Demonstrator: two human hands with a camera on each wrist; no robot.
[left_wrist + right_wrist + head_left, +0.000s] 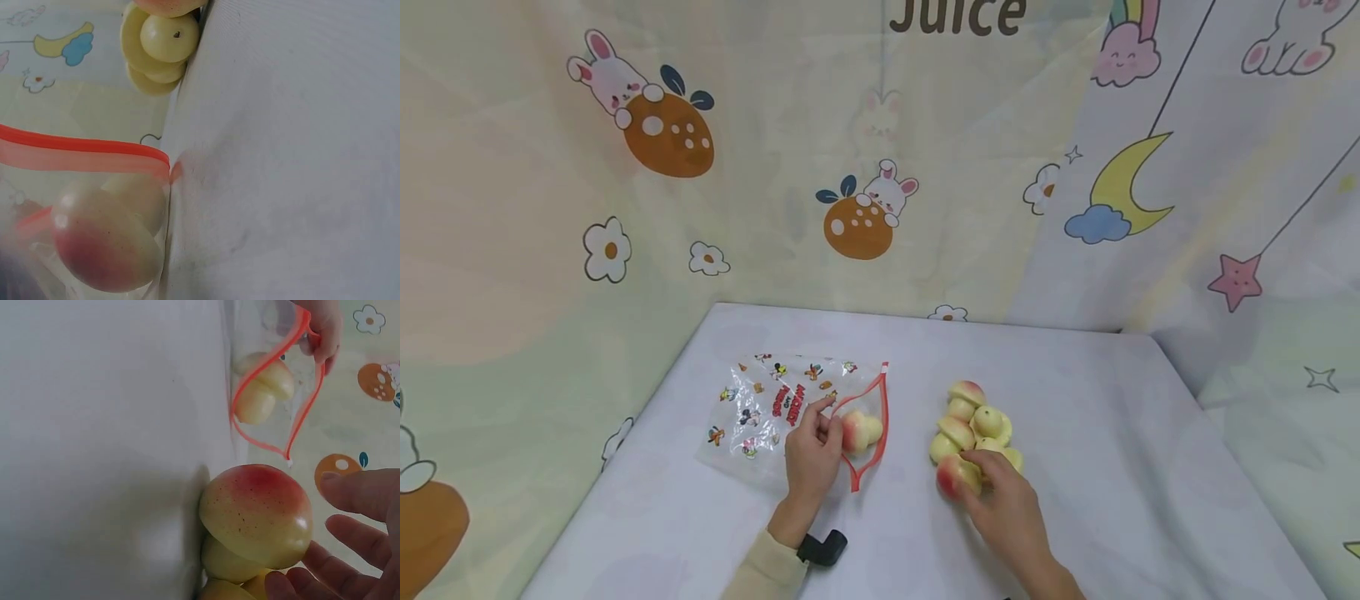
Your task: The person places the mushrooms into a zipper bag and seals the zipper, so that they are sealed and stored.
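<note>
My left hand (814,446) pinches the upper side of the mouth of a clear zip bag (760,450) printed with cartoon figures. Its red zip edge (305,422) gapes apart. Just inside the mouth lies one mushroom (859,432) with a pink-flushed cap and a pale yellow stem, seen through the plastic in the left wrist view. On the right, my right hand (1006,500) reaches over the nearest mushroom (256,515) of a pile, its red-blushed cap facing the bag. In the right wrist view the fingers (359,540) are spread beside that cap, fingertips close to its edge.
Several more yellowish mushrooms (988,423) are heaped together behind the right hand. A white cloth (1112,467) covers the table. Behind it hangs a printed curtain (760,217) with rabbits, flowers and a moon. A black band with a camera (823,547) sits on the left wrist.
</note>
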